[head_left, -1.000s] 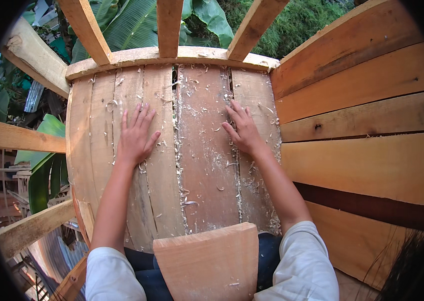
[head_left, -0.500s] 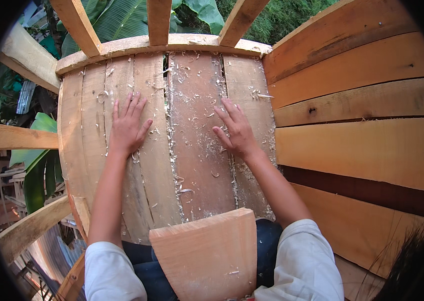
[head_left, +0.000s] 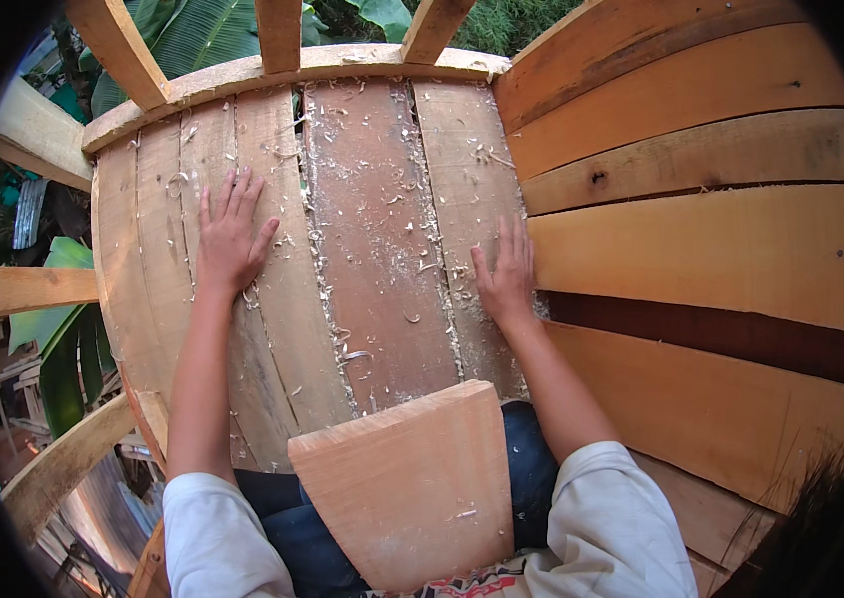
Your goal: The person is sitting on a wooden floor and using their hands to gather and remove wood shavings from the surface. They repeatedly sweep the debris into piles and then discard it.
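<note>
My left hand point(head_left: 229, 234) lies with fingers stretched on the pale planks point(head_left: 267, 254) at the left of the plank floor. My right hand point(head_left: 507, 277) rests flat on the right-hand plank point(head_left: 457, 169), close to the plank wall, fingers pointing away from me. Neither hand holds anything. A reddish-brown plank point(head_left: 372, 239) runs between them, sprinkled with wood shavings point(head_left: 357, 354) and dust. Across my lap stands a loose, freshly cut board point(head_left: 407, 488), tilted towards me, with a small shaving on its face.
A wall of horizontal planks point(head_left: 711, 249) rises at the right, with a dark gap low down. A wooden beam point(head_left: 332, 66) with upright posts point(head_left: 279, 35) edges the far side. Rails point(head_left: 28, 287) stand at the left, with large green leaves point(head_left: 68, 339) beyond.
My right hand has slid right and a little towards me, nearer the plank wall. My left hand keeps its place on the planks. The view has shifted slightly.
</note>
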{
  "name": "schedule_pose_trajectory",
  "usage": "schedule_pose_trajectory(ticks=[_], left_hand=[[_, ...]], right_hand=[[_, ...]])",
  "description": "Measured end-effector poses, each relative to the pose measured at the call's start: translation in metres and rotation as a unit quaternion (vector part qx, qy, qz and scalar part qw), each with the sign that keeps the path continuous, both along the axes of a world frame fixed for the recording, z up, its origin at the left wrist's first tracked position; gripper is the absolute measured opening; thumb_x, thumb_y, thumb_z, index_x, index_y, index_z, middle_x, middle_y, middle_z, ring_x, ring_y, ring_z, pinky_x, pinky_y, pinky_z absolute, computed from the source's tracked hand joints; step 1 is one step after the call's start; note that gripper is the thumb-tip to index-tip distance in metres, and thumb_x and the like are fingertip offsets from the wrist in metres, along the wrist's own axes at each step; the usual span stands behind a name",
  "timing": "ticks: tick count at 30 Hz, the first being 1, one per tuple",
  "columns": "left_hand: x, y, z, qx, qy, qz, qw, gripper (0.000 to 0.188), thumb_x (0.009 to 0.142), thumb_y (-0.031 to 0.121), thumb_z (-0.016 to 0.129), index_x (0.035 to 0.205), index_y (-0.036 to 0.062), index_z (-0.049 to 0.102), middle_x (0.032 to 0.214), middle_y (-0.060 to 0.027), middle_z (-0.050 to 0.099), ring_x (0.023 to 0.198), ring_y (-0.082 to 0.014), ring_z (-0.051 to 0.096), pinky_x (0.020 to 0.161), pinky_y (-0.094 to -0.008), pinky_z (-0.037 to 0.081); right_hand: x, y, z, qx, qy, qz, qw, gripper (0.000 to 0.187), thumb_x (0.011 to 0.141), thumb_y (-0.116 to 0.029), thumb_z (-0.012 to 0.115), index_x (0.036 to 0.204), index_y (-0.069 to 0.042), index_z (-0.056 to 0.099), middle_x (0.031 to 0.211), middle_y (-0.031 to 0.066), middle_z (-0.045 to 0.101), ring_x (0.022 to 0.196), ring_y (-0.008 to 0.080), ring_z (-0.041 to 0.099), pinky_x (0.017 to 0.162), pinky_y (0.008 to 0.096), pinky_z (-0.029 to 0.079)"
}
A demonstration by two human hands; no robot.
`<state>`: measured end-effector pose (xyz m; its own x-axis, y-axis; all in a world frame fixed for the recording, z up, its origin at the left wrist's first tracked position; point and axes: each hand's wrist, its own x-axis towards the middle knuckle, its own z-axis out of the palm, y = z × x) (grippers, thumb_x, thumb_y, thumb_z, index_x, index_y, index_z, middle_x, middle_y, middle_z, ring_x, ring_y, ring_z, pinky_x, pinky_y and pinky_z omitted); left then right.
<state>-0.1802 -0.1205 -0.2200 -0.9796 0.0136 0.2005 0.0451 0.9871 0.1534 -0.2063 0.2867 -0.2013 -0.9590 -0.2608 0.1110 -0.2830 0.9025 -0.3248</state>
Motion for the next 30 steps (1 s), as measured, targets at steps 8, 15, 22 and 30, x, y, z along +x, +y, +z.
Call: schedule_pose_trajectory(ticks=[8,15,22,30], left_hand=[[-0.007,0.005,-0.001,0.002,0.009,-0.011,1.0,0.059,0.099,0.046,0.046,0.148,0.0142,0.042,0.157,-0.007,0.037,0.148,-0.0255,0.027,0.122,-0.0529,0.01],[-0.001,-0.002,-0.004,-0.009,0.015,-0.011,1.0,0.059,0.099,0.047,0.045,0.147,0.0142,0.042,0.157,-0.007,0.037,0.148,-0.0259,0.028,0.122,-0.0531,0.01],[-0.008,0.001,-0.005,-0.004,0.016,-0.013,1.0,0.059,0.099,0.048,0.045,0.147,0.0142,0.043,0.157,-0.0078,0.038,0.148,-0.0256,0.027,0.122,-0.0519,0.01],[-0.002,-0.002,-0.007,-0.012,0.018,-0.011,1.0,0.058,0.1,0.049,0.044,0.147,0.0148,0.042,0.157,-0.0071,0.038,0.149,-0.0247,0.027,0.122,-0.051,0.01]], right_hand=[[0.023,-0.055,-0.009,-0.143,-0.098,0.187,0.967,0.068,0.097,-0.04,0.053,0.147,0.003,0.036,0.154,0.0288,0.031,0.147,0.0412,0.024,0.119,0.0547,0.016],[0.031,0.001,-0.01,0.052,-0.031,-0.131,0.99,0.074,0.098,-0.043,0.05,0.15,0.006,0.029,0.156,0.0299,0.025,0.149,0.041,0.018,0.12,0.0564,0.009],[0.035,-0.065,-0.012,-0.029,-0.043,0.148,0.988,0.07,0.098,-0.041,0.05,0.15,0.002,0.031,0.156,0.0254,0.03,0.148,0.0376,0.024,0.119,0.0561,0.014],[0.043,0.021,0.046,0.122,-0.169,-0.111,0.972,0.075,0.098,-0.04,0.055,0.153,0.0,0.024,0.157,0.0309,0.024,0.148,0.0438,0.02,0.12,0.0483,0.019]])
